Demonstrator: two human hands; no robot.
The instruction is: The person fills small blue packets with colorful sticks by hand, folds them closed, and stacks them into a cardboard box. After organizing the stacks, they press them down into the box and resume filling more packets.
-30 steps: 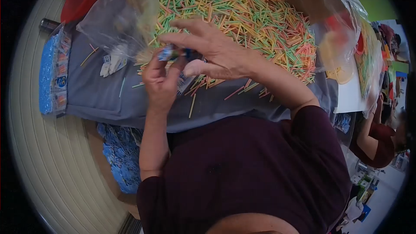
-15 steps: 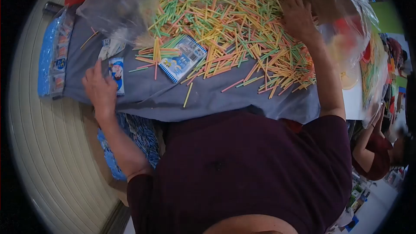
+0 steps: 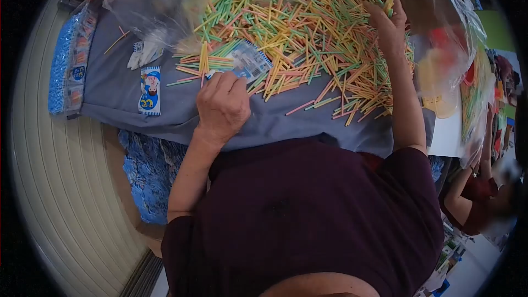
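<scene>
A large heap of thin pink, yellow and green sticks (image 3: 308, 38) covers the far side of the grey cloth. Over its right part, my right hand (image 3: 389, 22) is closed, with a few yellow and green sticks upright between thumb and fingers. Near the front edge, my left hand (image 3: 223, 104) is curled closed; whatever its fingers hold is hidden. Just beyond its knuckles lies a blue-and-white printed packet (image 3: 250, 60), partly covered by the hand and sticks. Left of that hand are a small blue sachet (image 3: 150, 91) and a crumpled white wrapper (image 3: 146, 54).
Clear plastic sheeting (image 3: 157, 8) stands at the heap's left, and more hangs at its right. A blue packaged bundle (image 3: 71, 66) rests at the cloth's left edge. Blue wrappers (image 3: 148, 176) fill a box below. Another person (image 3: 467, 203) is at the far right.
My left hand has moved right from the blue sachet to the printed packet and closed. The lone yellow stick there no longer shows. My right hand has lifted slightly, now holding sticks.
</scene>
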